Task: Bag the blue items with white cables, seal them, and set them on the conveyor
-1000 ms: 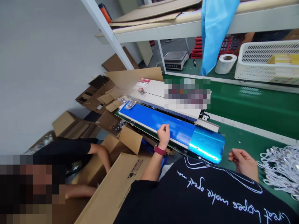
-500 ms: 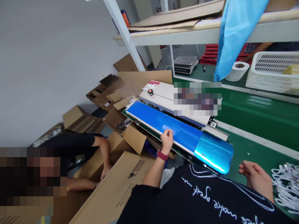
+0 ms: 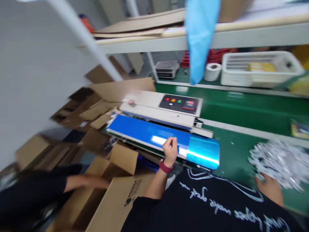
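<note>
My left hand (image 3: 170,150), with a dark red band on its wrist, hovers over the near edge of a blue conveyor belt (image 3: 140,129). Its fingers are curled into a loose fist and nothing shows in them. The belt runs along the front of a beige sealing machine (image 3: 149,109) with lit buttons and a red display. At the lower right, my right hand (image 3: 269,188) is at the near-left edge of a pile of white cords (image 3: 280,162), some looking wrapped in clear plastic. Its thumb and forefinger are apart, with blur on the fingertips.
A co-worker's arm (image 3: 84,182) reaches into an open cardboard box (image 3: 125,193) on the left. Behind the green table (image 3: 241,109) stand a white basket (image 3: 260,80), a paper roll (image 3: 212,72) and a scale (image 3: 166,68). A blue sheet (image 3: 201,42) hangs from the shelf.
The view has swung to the right, bringing the whole cord pile into sight. My right hand has moved to the pile's edge, its fingers parting. My left hand stays curled by the belt.
</note>
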{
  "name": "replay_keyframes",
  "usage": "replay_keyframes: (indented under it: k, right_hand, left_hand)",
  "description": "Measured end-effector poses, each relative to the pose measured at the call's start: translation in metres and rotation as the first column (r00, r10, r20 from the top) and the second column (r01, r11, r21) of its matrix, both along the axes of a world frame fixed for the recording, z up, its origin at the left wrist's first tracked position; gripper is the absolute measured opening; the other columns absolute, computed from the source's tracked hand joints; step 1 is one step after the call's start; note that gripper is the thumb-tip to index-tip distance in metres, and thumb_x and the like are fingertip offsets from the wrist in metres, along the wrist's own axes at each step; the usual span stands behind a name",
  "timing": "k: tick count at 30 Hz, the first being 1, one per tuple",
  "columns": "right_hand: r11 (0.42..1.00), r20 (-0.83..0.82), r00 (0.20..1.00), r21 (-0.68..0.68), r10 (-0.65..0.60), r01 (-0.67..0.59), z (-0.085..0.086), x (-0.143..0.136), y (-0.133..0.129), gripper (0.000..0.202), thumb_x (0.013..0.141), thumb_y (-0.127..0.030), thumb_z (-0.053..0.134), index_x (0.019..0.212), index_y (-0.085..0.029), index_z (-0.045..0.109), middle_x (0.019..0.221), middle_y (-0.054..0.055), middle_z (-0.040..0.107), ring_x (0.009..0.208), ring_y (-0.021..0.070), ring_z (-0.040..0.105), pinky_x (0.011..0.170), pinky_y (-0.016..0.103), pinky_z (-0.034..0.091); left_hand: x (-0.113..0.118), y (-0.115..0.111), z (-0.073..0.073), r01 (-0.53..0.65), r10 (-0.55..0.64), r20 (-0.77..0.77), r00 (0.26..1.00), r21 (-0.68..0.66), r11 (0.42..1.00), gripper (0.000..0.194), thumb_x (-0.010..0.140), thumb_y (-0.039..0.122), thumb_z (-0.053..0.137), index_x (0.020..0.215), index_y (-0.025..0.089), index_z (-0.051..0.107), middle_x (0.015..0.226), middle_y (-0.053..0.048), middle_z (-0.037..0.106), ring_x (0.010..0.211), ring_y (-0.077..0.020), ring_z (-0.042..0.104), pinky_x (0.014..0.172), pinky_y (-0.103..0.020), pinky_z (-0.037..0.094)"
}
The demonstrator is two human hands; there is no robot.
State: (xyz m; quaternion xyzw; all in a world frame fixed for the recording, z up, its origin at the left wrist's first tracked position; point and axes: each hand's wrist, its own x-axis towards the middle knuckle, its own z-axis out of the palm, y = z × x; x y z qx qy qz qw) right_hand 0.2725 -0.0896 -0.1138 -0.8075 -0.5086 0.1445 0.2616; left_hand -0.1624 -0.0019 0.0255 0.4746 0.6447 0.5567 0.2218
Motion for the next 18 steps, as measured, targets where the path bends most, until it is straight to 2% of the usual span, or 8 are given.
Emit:
replay_keyframes:
  k: [2, 4, 7, 11, 13, 15, 18]
  right_hand:
    - [0.998, 0.149, 0.989, -0.057, -0.021, 0.029, -0.006, 0.003, -0.022, 0.031, 0.066, -0.038, 0.057, 0.092, -0.022, 0.063, 0.09, 0.012, 0.057, 0.093, 0.0325, 0.053, 0.081, 0.05, 0.039]
    - [0.978, 0.222, 0.973, -0.185, -0.055, 0.097, -0.007, 0.001, -0.031, 0.038, 0.074, -0.031, 0.053, 0.107, -0.015, 0.06, 0.108, 0.017, 0.055, 0.102, 0.0316, 0.05, 0.084, 0.047, 0.039]
    - [0.947, 0.225, 0.972, -0.293, -0.068, 0.134, -0.008, 0.008, -0.021, 0.04, 0.082, -0.023, 0.049, 0.119, -0.011, 0.054, 0.121, 0.02, 0.05, 0.109, 0.0299, 0.045, 0.088, 0.041, 0.037]
    - [0.937, 0.161, 0.986, -0.338, -0.033, 0.086, -0.013, 0.035, -0.007, 0.034, 0.089, -0.025, 0.044, 0.118, -0.01, 0.053, 0.116, 0.019, 0.052, 0.105, 0.0278, 0.044, 0.088, 0.037, 0.035]
    - [0.94, 0.139, 0.99, -0.336, -0.02, 0.066, -0.016, 0.048, -0.005, 0.032, 0.09, -0.026, 0.043, 0.115, -0.011, 0.054, 0.111, 0.017, 0.054, 0.101, 0.0256, 0.046, 0.086, 0.034, 0.035]
    - [0.945, 0.115, 0.993, -0.325, 0.006, 0.032, -0.018, 0.06, -0.004, 0.031, 0.09, -0.025, 0.043, 0.115, -0.01, 0.054, 0.107, 0.016, 0.055, 0.097, 0.0241, 0.047, 0.085, 0.032, 0.036]
    - [0.954, 0.077, 0.995, -0.295, 0.066, -0.041, -0.018, 0.076, -0.001, 0.03, 0.087, -0.021, 0.046, 0.115, -0.014, 0.056, 0.1, 0.013, 0.058, 0.09, 0.0212, 0.051, 0.078, 0.029, 0.038]
  left_hand:
    - [0.019, 0.0, 0.012, 0.146, -0.145, -0.032, 0.989, 0.034, 0.989, 0.023, 0.085, 0.03, 0.051, 0.072, 0.016, 0.063, 0.067, -0.003, 0.059, 0.063, -0.0129, 0.053, 0.061, -0.023, 0.041]
    - [0.041, 0.006, 0.019, 0.33, -0.33, -0.028, 0.944, 0.008, 0.944, 0.02, 0.083, 0.03, 0.055, 0.073, 0.016, 0.064, 0.069, -0.003, 0.06, 0.064, -0.0133, 0.054, 0.061, -0.023, 0.042]
    - [0.081, 0.022, 0.022, 0.565, -0.563, 0.048, 0.825, -0.099, 0.819, 0.018, 0.08, 0.032, 0.058, 0.074, 0.017, 0.066, 0.066, -0.002, 0.06, 0.059, -0.0129, 0.054, 0.056, -0.023, 0.043]
    - [0.153, 0.042, 0.021, 0.709, -0.715, 0.109, 0.69, -0.3, 0.638, 0.02, 0.077, 0.035, 0.06, 0.073, 0.017, 0.066, 0.057, 0.0, 0.056, 0.051, -0.0115, 0.051, 0.048, -0.021, 0.041]
    - [0.194, 0.054, 0.016, 0.761, -0.772, 0.161, 0.615, -0.378, 0.528, 0.021, 0.076, 0.037, 0.06, 0.071, 0.017, 0.065, 0.055, 0.001, 0.055, 0.048, -0.0106, 0.05, 0.044, -0.019, 0.039]
    - [0.24, 0.074, 0.006, 0.797, -0.805, 0.233, 0.546, -0.441, 0.413, 0.022, 0.074, 0.037, 0.061, 0.068, 0.016, 0.064, 0.054, 0.001, 0.055, 0.046, -0.0097, 0.05, 0.04, -0.018, 0.036]
    - [0.317, 0.115, -0.023, 0.789, -0.774, 0.347, 0.53, -0.536, 0.3, 0.022, 0.069, 0.036, 0.064, 0.064, 0.015, 0.061, 0.053, 0.0, 0.056, 0.043, -0.0094, 0.049, 0.036, -0.016, 0.032]
